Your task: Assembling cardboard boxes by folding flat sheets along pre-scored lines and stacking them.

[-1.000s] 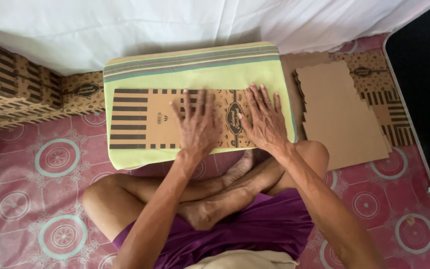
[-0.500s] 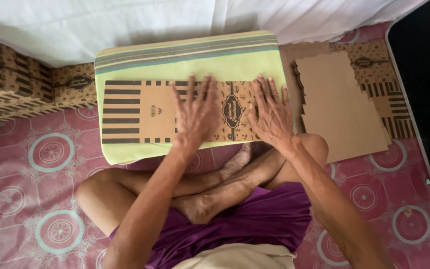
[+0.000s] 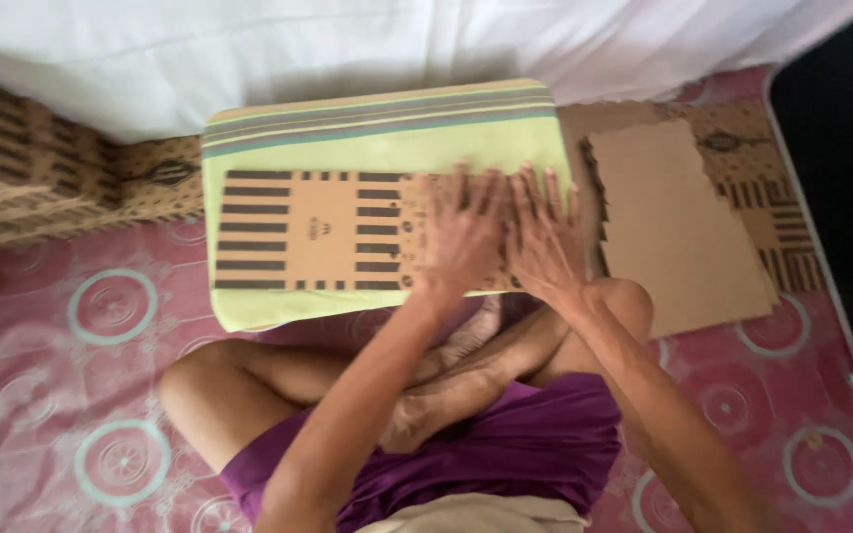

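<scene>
Both hands have slid toward the right end of the printed cardboard sheet since the earlier frames, and they now lie side by side rather than spread apart. Largest in view is the pink mattress (image 3: 71, 395) with its pale ring pattern, on which the person sits cross-legged in purple shorts (image 3: 505, 444). Just ahead of the knees lies a yellow-green cushion (image 3: 278, 148) with striped edging along its far side, and it carries the flat cardboard sheet (image 3: 318, 232). That sheet is tan, long and narrow, with rows of dark brown bars at its left end and middle and a small dark mark at its centre. To the right, a plain brown cardboard piece (image 3: 673, 227) with a notched edge rests on the mattress. The left hand (image 3: 466, 232) and right hand (image 3: 545, 237) press flat on the sheet, fingers spread and blurred; neither grip closes around anything.
</scene>
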